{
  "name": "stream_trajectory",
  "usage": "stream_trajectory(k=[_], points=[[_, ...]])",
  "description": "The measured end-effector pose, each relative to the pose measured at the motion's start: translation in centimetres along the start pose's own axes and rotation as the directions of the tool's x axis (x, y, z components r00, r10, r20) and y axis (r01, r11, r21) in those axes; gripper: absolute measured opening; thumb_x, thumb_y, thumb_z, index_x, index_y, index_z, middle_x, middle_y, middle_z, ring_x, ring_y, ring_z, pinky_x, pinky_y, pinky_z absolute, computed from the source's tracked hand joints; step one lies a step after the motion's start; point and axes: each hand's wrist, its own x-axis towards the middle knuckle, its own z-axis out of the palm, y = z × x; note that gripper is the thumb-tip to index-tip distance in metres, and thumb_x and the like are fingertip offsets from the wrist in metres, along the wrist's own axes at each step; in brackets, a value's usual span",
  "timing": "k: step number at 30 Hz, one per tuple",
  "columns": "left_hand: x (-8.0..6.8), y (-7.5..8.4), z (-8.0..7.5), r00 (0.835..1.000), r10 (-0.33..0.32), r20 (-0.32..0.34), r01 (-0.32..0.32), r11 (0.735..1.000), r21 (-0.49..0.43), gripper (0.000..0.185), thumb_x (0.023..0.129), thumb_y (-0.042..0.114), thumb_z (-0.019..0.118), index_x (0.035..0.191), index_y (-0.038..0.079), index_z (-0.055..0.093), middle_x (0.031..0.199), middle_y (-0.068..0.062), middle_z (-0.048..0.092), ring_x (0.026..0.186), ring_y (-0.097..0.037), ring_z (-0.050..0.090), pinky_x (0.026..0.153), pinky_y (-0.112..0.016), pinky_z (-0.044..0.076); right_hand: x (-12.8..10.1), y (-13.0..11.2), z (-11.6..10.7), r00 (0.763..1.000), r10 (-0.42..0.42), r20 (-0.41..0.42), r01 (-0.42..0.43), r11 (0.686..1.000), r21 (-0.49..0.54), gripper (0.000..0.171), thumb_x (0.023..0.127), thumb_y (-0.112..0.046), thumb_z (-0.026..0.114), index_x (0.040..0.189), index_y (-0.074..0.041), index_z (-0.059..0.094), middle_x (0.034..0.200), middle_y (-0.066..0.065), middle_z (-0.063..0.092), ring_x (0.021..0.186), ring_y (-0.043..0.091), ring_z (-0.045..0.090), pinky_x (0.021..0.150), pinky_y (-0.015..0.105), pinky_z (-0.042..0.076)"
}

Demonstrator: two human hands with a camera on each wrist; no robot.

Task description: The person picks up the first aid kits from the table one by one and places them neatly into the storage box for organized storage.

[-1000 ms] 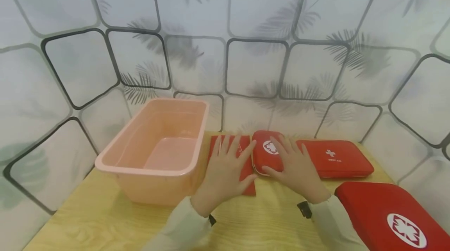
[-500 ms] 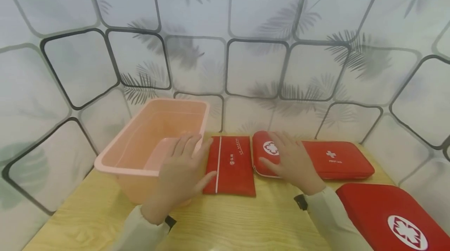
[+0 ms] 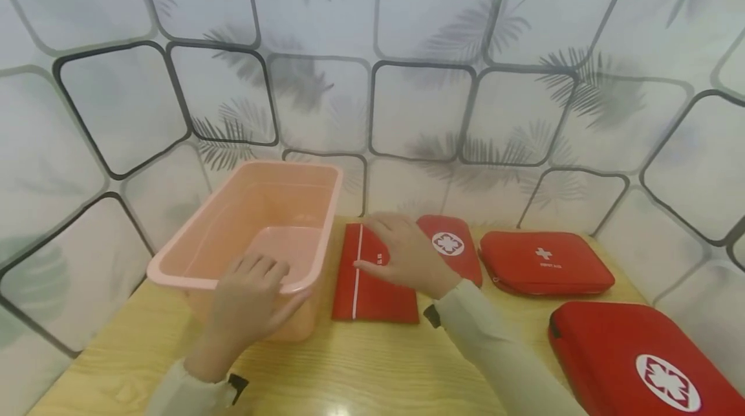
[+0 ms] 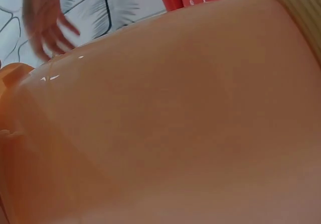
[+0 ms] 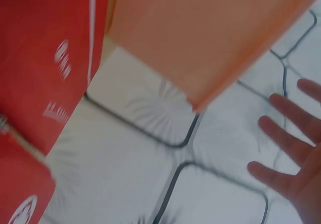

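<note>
My left hand (image 3: 259,272) lies on the near rim of a pink plastic tub (image 3: 174,261), fingers over the edge and thumb against the outer wall. In the left wrist view the tub wall (image 4: 175,123) fills the frame, and the fingers (image 4: 47,28) show spread. My right hand (image 3: 396,251) reaches left over a flat red pouch (image 3: 372,290) with a white stripe, its fingers straight and low over the upper half. The right wrist view shows those fingers (image 5: 296,153) spread, the pouch (image 5: 45,43) and the tub (image 5: 200,33).
On the wooden table (image 3: 378,371), a small red first-aid case (image 3: 460,241) with a round emblem lies right of the pouch. Further right is a wider red case (image 3: 544,264), and a large red case (image 3: 634,358) lies at the near right. A patterned wall (image 3: 419,105) stands close behind.
My left hand left the flat pouch and moved left to the tub's near rim. My right hand slid left off the small case and now covers the pouch's upper part.
</note>
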Motion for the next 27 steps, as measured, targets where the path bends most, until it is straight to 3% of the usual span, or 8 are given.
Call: stream_trajectory(k=[3,7,10,14,21,27], points=[[-0.4,-0.1,-0.2,1.000,0.016,-0.014,-0.016,1.000,0.018,0.063,0.094,0.057,0.029,0.072,0.003,0.054,0.066,-0.010,0.055,0.064,-0.029,0.055,0.060,-0.040,0.046,1.9,-1.3,1.0,0.992,-0.127,0.003,0.126,0.992,0.030,0.064,0.079,-0.047,0.067,0.132,-0.015,0.052,0.133,0.003,0.054,0.125,0.021,0.048,0.106,0.045,0.036],[-1.0,-0.2,-0.5,1.000,0.002,-0.021,-0.001,0.999,0.042,0.063,0.093,0.058,0.032,0.071,0.003,0.052,0.065,-0.010,0.053,0.062,-0.029,0.054,0.058,-0.039,0.045,3.4,-2.4,2.0,0.975,-0.213,0.057,0.209,0.976,0.066,0.058,0.080,-0.048,0.067,0.129,-0.018,0.055,0.140,0.002,0.049,0.132,0.022,0.043,0.111,0.050,0.029],[-1.2,-0.2,-0.5,1.000,-0.015,-0.026,0.016,0.999,0.042,0.063,0.093,0.059,0.031,0.069,0.004,0.051,0.064,-0.009,0.052,0.059,-0.028,0.053,0.053,-0.038,0.044,3.8,-2.6,2.2,0.968,-0.228,0.100,0.223,0.973,0.064,0.055,0.082,-0.048,0.065,0.127,-0.019,0.057,0.140,0.001,0.051,0.133,0.021,0.043,0.112,0.050,0.027],[-1.0,0.1,-0.4,0.999,-0.024,-0.024,0.025,0.999,0.032,0.063,0.093,0.058,0.031,0.067,0.005,0.051,0.062,-0.008,0.053,0.056,-0.027,0.053,0.049,-0.036,0.044,3.7,-2.3,2.2,0.968,-0.234,0.095,0.230,0.972,0.047,0.054,0.081,-0.049,0.065,0.124,-0.017,0.060,0.132,0.000,0.057,0.127,0.018,0.048,0.109,0.043,0.033],[-0.3,1.5,0.1,1.000,-0.032,0.001,0.032,0.999,0.020,0.062,0.093,0.058,0.033,0.067,0.005,0.052,0.062,-0.007,0.055,0.056,-0.026,0.053,0.052,-0.036,0.045,2.6,-1.2,1.6,0.969,-0.221,0.115,0.215,0.975,0.061,0.055,0.081,-0.048,0.065,0.125,-0.016,0.059,0.134,0.001,0.055,0.130,0.019,0.046,0.112,0.041,0.029],[-0.1,2.0,0.0,1.000,-0.025,0.011,0.025,1.000,-0.012,0.062,0.094,0.056,0.030,0.072,0.004,0.054,0.066,-0.007,0.053,0.059,-0.025,0.052,0.055,-0.036,0.046,1.8,-0.7,1.2,0.974,-0.199,0.107,0.185,0.974,0.130,0.055,0.082,-0.043,0.067,0.128,-0.016,0.057,0.138,0.001,0.052,0.132,0.020,0.044,0.112,0.043,0.029]])
